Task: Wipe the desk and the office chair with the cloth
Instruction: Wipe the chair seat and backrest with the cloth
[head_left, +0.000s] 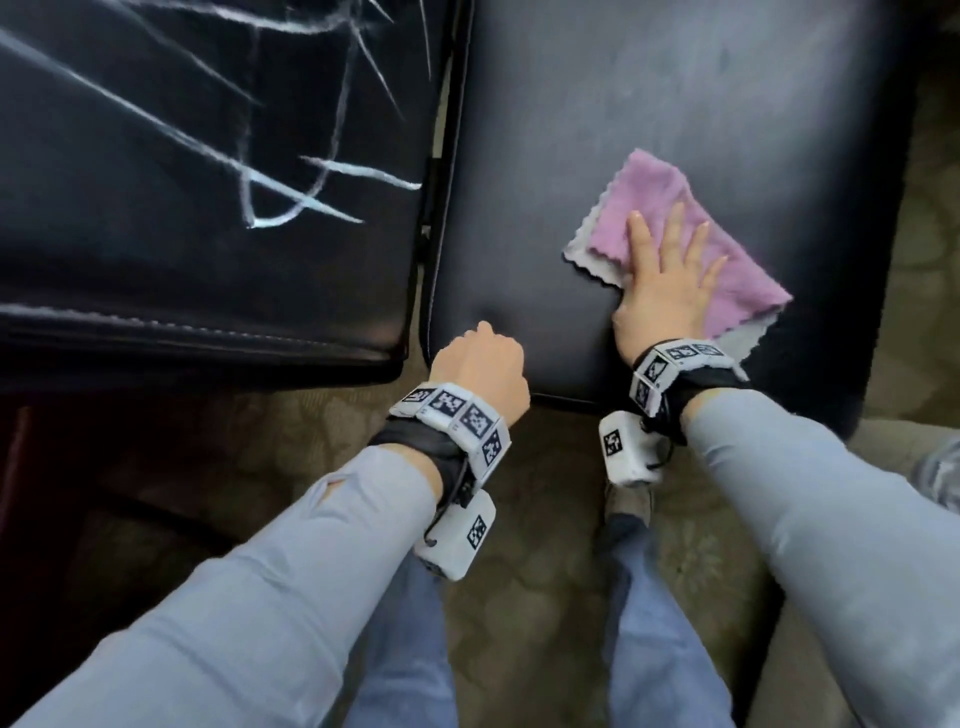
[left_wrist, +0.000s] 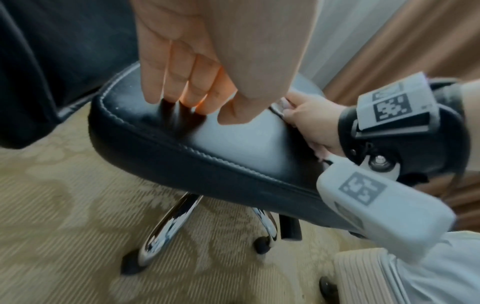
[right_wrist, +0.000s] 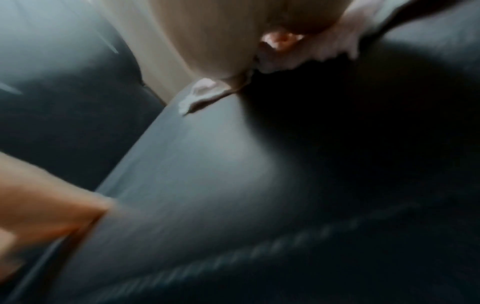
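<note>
The office chair's black padded seat (head_left: 623, 104) fills the upper middle of the head view. A pink cloth (head_left: 649, 197) with a grey underside lies on its right half. My right hand (head_left: 670, 270) presses flat on the cloth, fingers spread and straight. My left hand (head_left: 480, 358) rests on the seat's near left corner and holds nothing. In the left wrist view its fingers (left_wrist: 187, 86) point down, tips touching the seat (left_wrist: 233, 139), with the right hand (left_wrist: 311, 123) beyond. The right wrist view is blurred: cloth edge (right_wrist: 335, 47), seat (right_wrist: 207, 185).
A black surface (head_left: 182, 130) with white scratches and a stitched edge stands close to the seat's left side. Patterned beige carpet (head_left: 545, 519) lies below, with my legs and a shoe (head_left: 628, 504). The chair's chrome base (left_wrist: 168, 222) and castors sit under the seat.
</note>
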